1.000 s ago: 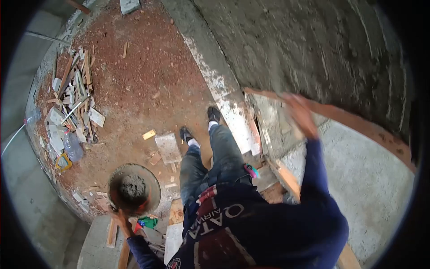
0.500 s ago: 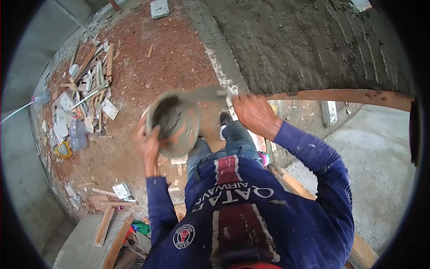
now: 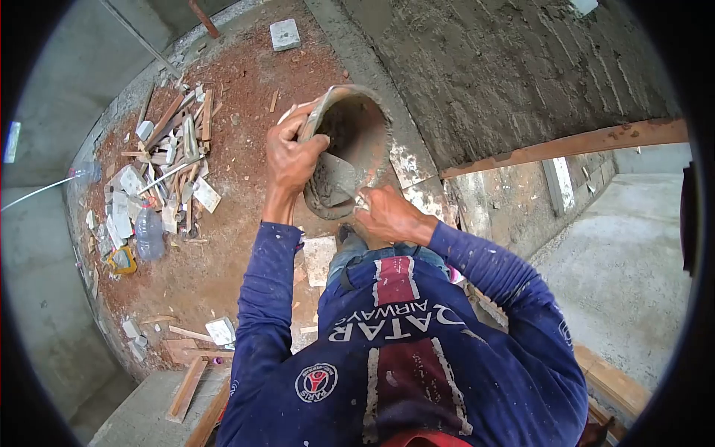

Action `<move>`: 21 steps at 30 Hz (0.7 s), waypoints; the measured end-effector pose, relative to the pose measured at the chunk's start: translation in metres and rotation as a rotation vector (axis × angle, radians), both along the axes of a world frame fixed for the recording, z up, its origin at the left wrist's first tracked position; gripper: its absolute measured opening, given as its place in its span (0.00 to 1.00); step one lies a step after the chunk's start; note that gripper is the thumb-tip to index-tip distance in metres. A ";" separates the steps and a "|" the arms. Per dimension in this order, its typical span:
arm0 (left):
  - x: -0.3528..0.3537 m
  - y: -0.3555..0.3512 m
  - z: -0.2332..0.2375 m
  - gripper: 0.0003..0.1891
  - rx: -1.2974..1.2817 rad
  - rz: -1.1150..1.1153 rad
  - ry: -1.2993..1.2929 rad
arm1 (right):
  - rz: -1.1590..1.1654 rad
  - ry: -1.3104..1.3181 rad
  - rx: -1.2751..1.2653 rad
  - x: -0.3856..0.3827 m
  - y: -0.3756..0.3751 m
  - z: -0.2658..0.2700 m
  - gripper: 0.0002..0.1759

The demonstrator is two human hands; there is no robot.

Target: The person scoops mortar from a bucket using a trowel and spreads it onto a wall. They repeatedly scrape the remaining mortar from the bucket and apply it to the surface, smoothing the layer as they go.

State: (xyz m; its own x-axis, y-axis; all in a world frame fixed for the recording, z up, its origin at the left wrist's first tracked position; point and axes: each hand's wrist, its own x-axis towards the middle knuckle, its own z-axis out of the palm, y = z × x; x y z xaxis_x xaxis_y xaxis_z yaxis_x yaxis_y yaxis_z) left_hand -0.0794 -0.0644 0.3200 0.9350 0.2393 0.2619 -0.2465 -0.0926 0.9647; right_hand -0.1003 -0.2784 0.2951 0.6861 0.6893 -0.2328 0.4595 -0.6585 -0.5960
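Note:
A round, mortar-smeared bucket (image 3: 376, 134) is tilted with its mouth toward me, in front of my chest. My left hand (image 3: 294, 153) grips its left rim, thumb over the edge. Closed round a trowel handle at the lower right of the bucket is my right hand (image 3: 391, 214). The trowel blade (image 3: 334, 179) lies inside the bucket, against its lower wall. Dark grey mortar (image 3: 339, 128) shows deeper in. To the upper right stands a wall face (image 3: 514, 74) covered in wet grey mortar, with a wooden board (image 3: 566, 149) along its lower edge.
Scrap wood (image 3: 175, 141) and a plastic bottle (image 3: 149, 232) lie on the dirt floor at left. A pale block (image 3: 284, 35) is at the top. Concrete with loose planks (image 3: 186, 389) is at lower left, and another plank (image 3: 614, 384) at lower right.
The bucket has moved right and up and tipped further toward me. My right hand has come down and left, bringing the trowel from beside the bucket into it.

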 end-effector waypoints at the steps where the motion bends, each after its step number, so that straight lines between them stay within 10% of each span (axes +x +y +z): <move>1: -0.004 0.008 -0.013 0.12 0.028 0.030 0.052 | -0.109 0.071 0.173 -0.007 0.002 -0.002 0.18; 8: -0.031 0.010 -0.056 0.19 -0.652 0.161 0.121 | -0.085 0.138 -0.127 0.015 -0.005 -0.030 0.24; 21: -0.166 0.038 -0.129 0.19 -0.496 0.907 0.441 | 0.101 0.366 0.181 0.025 -0.001 -0.088 0.23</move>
State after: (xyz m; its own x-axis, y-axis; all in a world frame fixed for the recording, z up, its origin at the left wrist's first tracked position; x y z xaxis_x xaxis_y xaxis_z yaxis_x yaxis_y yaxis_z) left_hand -0.2456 -0.0264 0.1905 0.3493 0.8643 -0.3620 0.0893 0.3538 0.9310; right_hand -0.0753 -0.2793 0.2074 0.5074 0.8010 -0.3178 0.2529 -0.4910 -0.8336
